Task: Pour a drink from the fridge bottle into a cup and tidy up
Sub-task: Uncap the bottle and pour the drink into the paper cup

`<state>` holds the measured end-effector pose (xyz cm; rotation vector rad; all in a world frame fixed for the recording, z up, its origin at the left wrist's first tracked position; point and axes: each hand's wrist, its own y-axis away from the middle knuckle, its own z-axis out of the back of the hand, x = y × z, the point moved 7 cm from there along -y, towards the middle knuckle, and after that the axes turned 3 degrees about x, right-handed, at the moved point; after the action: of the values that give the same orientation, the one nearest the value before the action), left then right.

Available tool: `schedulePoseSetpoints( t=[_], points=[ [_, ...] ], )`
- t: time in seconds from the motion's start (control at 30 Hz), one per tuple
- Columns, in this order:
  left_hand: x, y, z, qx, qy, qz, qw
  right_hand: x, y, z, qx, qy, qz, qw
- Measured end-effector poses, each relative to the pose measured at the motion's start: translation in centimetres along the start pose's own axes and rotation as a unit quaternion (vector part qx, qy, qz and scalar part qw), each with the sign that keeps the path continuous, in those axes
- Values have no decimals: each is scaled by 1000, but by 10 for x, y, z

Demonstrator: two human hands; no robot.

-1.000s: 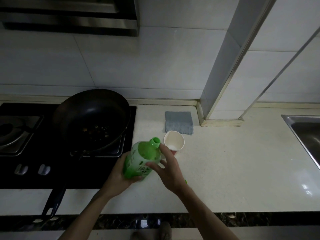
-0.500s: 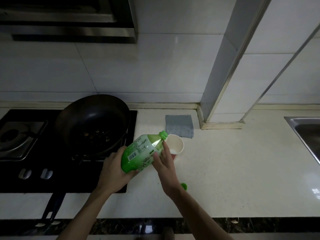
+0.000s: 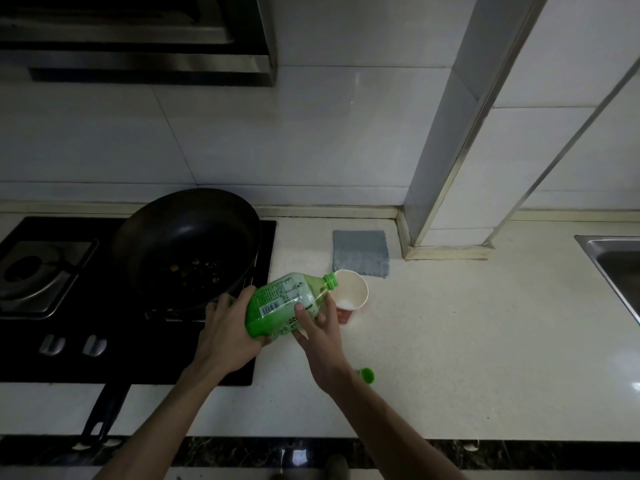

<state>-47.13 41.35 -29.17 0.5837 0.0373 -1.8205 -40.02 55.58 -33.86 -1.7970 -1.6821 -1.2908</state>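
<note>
Green bottle [image 3: 287, 306] tilted, open neck over rim of white paper cup [image 3: 351, 296] standing on tabletop [image 3: 450, 341], just right of hob [image 3: 156, 358]. Left hand [image 3: 227, 336]: grip wrapped round bottle's base end. Right hand [image 3: 320, 332]: thumb and fingers clasp bottle's shoulder. Label shows barcode, white print panel, dark characters, all too small to read. Cup's lower band red. Green cap [image 3: 367, 375] loose on tabletop by right wrist.

Green uncapped bottle [image 3: 284, 306] tilted nearly flat, mouth over the upright paper cup [image 3: 355, 292]; its cap [image 3: 367, 375] lies apart on the desk [image 3: 450, 341].
</note>
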Motion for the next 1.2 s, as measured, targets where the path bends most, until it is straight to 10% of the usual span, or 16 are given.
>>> schedulePoseSetpoints(
  t=[1.2],
  points=[
    [-18,-19,16,1,-124,-23,992,-22,-20,4,-17,-95,-37,995]
  ],
)
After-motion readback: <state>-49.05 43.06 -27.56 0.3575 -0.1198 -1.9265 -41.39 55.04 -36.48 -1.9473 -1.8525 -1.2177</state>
